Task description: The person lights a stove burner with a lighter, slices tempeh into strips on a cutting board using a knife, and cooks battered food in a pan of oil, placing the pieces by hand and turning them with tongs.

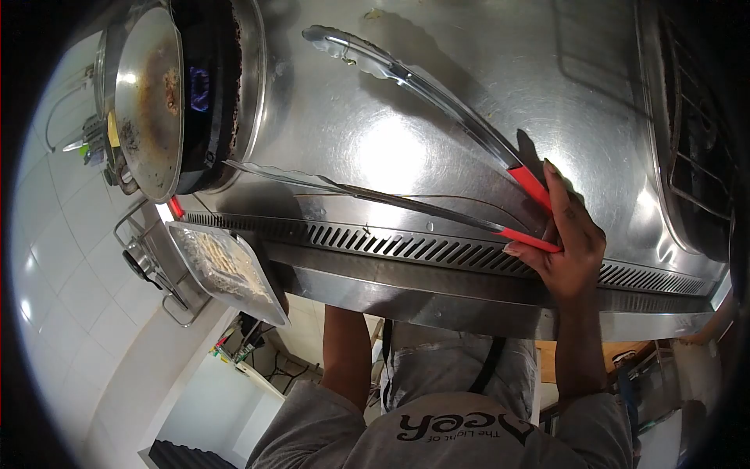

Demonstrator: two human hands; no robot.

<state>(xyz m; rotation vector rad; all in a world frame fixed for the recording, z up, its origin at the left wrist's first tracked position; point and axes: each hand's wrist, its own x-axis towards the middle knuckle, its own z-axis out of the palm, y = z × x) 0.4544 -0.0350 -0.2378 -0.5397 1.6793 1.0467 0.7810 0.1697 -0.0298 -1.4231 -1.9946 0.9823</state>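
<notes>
My right hand [574,238] is closed around the red handles of metal tongs [461,113], its thumb on the lower handle and its fingers by the upper one. The tongs' two arms are spread wide, pointing left over the steel counter [437,164]. A bit of residue clings to the upper arm near its scalloped tip. Only my left forearm shows, at the counter's front edge; the left hand is hidden below it.
At the left, a stained round metal pan [148,109] is at a burner with a blue flame [200,87]. A tray of pale food [226,266] sits by the counter's front left. Slotted vents [406,244] line the front. A dark grate [699,133] is at the right.
</notes>
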